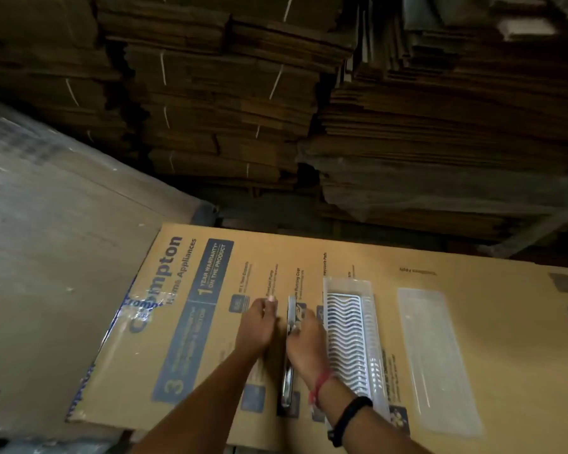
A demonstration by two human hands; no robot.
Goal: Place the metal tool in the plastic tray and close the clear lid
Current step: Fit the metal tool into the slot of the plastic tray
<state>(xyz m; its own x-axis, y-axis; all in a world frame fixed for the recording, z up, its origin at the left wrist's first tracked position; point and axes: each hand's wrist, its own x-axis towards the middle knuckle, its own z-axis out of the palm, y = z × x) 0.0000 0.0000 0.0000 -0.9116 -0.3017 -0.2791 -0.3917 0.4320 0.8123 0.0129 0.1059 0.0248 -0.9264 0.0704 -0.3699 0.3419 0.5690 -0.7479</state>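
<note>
A long shiny metal tool [289, 371] lies lengthwise on a printed cardboard sheet [473, 290]. My right hand [305, 342] rests on its middle with the fingers curled over it. My left hand [258, 326] lies flat on the cardboard just left of the tool, fingers pointing away from me. Right of the tool stands a clear plastic tray [348, 286] holding a wavy metal rack [351, 339]. The clear lid [436, 358] lies flat further right, apart from the tray.
Tall stacks of flattened, tied cardboard boxes [230, 99] rise behind the work surface. A plastic-wrapped board [46, 208] slopes at the left. Bare cardboard lies right of the lid and beyond the tray.
</note>
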